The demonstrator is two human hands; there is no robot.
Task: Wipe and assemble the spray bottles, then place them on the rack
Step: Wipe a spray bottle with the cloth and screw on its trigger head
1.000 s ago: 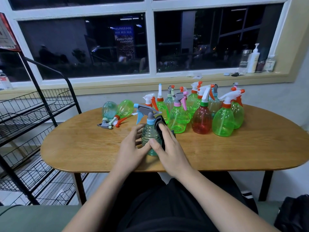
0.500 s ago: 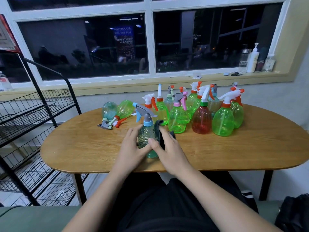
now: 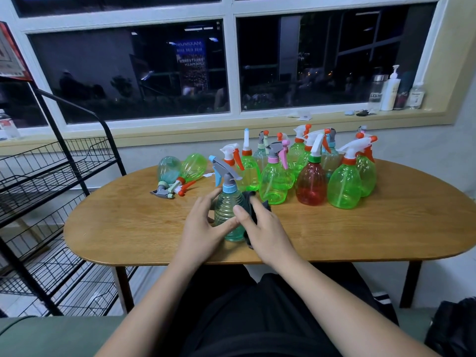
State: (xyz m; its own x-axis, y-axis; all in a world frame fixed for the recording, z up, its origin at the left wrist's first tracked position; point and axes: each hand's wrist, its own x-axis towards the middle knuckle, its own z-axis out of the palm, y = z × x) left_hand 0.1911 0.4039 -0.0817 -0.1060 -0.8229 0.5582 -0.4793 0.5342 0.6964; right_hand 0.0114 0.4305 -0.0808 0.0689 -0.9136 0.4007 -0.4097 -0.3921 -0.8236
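Teal bottle (image 3: pixel 228 212) inside left grip (image 3: pixel 203 225)

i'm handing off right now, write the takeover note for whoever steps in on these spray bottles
Left hand grips the teal bottle, which stands upright on the table with its sprayer head on.
Right hand holds the dark cloth against that bottle's side.
The upright cluster stands behind it; two lying bottles are at the table's left.
Done: no bottles show on the rack; I cannot tell which ones are wiped.
Left: finish wiping, then rack everything.
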